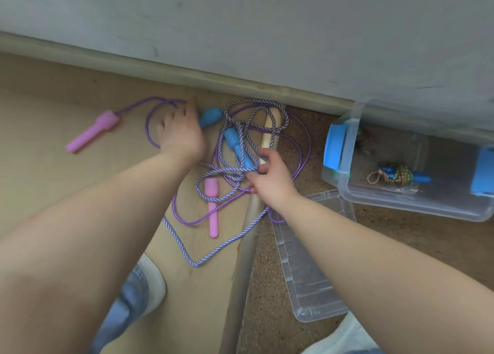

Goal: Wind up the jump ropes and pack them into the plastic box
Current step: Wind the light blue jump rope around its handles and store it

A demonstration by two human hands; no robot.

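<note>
Tan floor point(40, 107) by grey wall point(240, 19), right hand point(270, 185) grip pinching striped rope point(213, 247), left hand point(181, 134) grip unclear

No text, label, brand or number can be read anywhere, neither on the ropes nor the box.

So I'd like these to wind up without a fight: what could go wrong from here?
The striped rope and purple rope lie looped through each other; pulling where the right hand pinches the striped rope may tighten a knot. A pink handle lies inside the loops and could snag or drag along. The lid lies on the floor by the right arm and might get knelt on.
</note>
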